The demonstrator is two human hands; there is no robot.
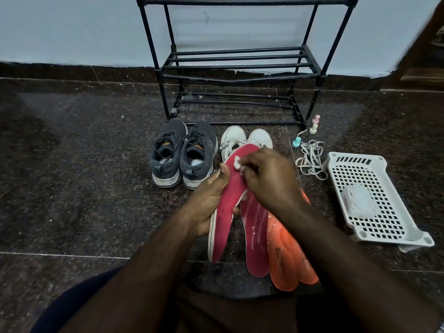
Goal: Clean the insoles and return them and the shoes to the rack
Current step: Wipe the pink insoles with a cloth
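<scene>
**Red insole being held and wiped above the floor**

The left hand (211,200) is gripping a red insole (228,200) along its edge, thumb curled over the top, holding it tilted above the floor in front of the shoes. The right hand (266,176) is pinching a small white wad (237,162) and pressing it against the upper part of that insole.

A second red insole (255,239) is lying on the floor just beside it, streaked with white. To its right, two orange insoles (288,255) are lying overlapped, partly covered by the right forearm. That is making four insoles in all.

Two pairs of shoes are standing on the floor beyond the hands: a dark grey pair (182,153) and a white pair (245,139), whose heels are hiding behind the held insole and right hand.

The floor (84,176) is dark speckled stone, dusted with pale flecks. A black metal shoe rack (240,66) is standing against a pale blue wall (72,27), its top cut off by the frame edge.

To the right, a white perforated basket (374,200) is sitting on the floor, holding a white bundle that is hard to make out. Near it are loose white laces (311,159) and three small bottles (313,128): pink, cream and teal.
</scene>
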